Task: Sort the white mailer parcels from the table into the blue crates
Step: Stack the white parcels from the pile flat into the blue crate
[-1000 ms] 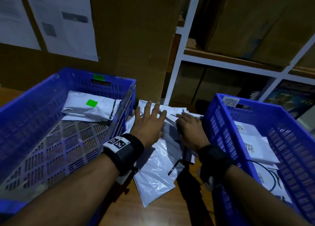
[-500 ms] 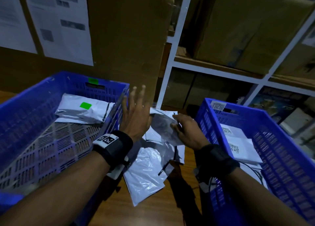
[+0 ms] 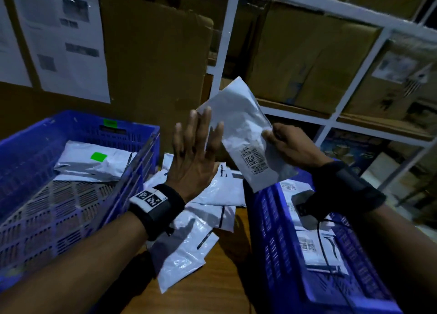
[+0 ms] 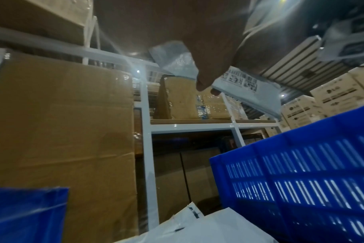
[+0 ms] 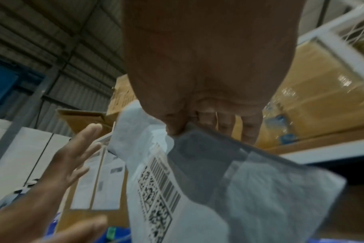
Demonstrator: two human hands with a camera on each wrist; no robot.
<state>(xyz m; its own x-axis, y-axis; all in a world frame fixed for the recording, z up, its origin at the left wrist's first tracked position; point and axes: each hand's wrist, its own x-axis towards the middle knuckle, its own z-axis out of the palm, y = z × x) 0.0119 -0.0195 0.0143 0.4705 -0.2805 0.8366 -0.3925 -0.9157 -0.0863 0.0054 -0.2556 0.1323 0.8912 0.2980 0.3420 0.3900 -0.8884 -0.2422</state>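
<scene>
Head view: right hand (image 3: 293,145) pinches crinkly white poly mailer (image 3: 246,134) w/ barcode.

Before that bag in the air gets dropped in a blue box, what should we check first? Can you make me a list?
1. Held parcel pinched firmly by the right hand: ok.
2. Label readable for sorting: the barcode label faces the person: ok.
3. Left hand free to help: ok, fingers straight and holding nothing; whether it touches the parcel, cannot tell.
4. Room in the right crate: ok, a few parcels lie flat inside.
5. Room in the left crate: ok, only a parcel with a green sticker shows.
6. Which crate this parcel belongs in: cannot tell.
</scene>
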